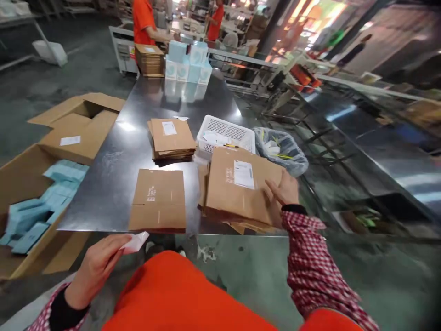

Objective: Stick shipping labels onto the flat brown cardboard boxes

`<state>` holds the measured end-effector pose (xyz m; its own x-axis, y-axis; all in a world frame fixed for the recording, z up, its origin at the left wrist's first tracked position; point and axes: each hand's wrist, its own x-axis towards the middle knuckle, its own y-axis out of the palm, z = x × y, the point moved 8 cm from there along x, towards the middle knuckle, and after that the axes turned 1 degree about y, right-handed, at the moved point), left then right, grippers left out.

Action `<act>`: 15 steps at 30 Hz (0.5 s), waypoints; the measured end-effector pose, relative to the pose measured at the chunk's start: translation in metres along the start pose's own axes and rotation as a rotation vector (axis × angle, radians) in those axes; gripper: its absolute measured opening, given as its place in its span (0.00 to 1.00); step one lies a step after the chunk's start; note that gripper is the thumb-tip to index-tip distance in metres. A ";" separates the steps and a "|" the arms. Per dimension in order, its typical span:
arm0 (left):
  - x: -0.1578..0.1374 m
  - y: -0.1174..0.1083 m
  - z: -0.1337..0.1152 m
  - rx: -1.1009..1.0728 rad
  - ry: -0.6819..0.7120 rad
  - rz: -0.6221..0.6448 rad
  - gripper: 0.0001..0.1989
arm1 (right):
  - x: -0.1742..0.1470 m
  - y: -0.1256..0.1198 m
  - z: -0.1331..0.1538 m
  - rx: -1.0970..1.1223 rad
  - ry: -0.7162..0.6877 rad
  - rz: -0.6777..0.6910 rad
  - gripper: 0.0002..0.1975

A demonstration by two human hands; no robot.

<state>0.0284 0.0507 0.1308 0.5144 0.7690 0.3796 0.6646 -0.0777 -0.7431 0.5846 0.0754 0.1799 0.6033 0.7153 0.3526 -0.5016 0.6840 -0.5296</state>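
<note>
My left hand (100,264) pinches a small folded piece of white paper (136,242) just off the table's front edge. At the right, my right hand (284,189) lies on the edge of a stack of flattened cardboard boxes (223,195), thumb on top; its lower fingers are partly hidden. The top carton carries a white label (244,174). Between my hands a flat carton with white print (159,195) lies at the front edge of the table. Behind it is another stack of flat cartons (172,138) with a label on top.
A white plastic basket (246,134) with papers stands behind the right stack, beside a bag-lined bin (299,154). Light-blue boxes (182,71) and more cartons (149,64) sit at the metal table's (110,179) far end. An open carton (20,177) holds blue boxes at left. Two people in orange work beyond.
</note>
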 end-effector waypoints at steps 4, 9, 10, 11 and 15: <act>0.014 -0.025 -0.045 0.033 0.018 -0.024 0.12 | -0.113 0.114 0.085 0.308 -0.198 0.586 0.42; 0.020 -0.067 -0.069 0.102 -0.074 -0.145 0.14 | -0.305 0.266 0.186 0.813 -0.169 1.533 0.28; 0.019 -0.077 -0.061 0.142 -0.144 -0.184 0.16 | -0.321 0.279 0.191 0.878 -0.101 1.571 0.25; 0.015 -0.088 -0.049 0.196 -0.220 -0.230 0.17 | -0.330 0.287 0.191 0.923 -0.034 1.575 0.25; -0.003 -0.104 -0.012 0.432 -0.375 -0.363 0.30 | -0.334 0.287 0.177 0.942 0.114 1.518 0.24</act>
<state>-0.0361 0.0491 0.2133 0.0246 0.8728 0.4874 0.4428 0.4276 -0.7881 0.1300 0.0581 0.0466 -0.6616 0.7484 -0.0465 -0.7274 -0.6255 0.2821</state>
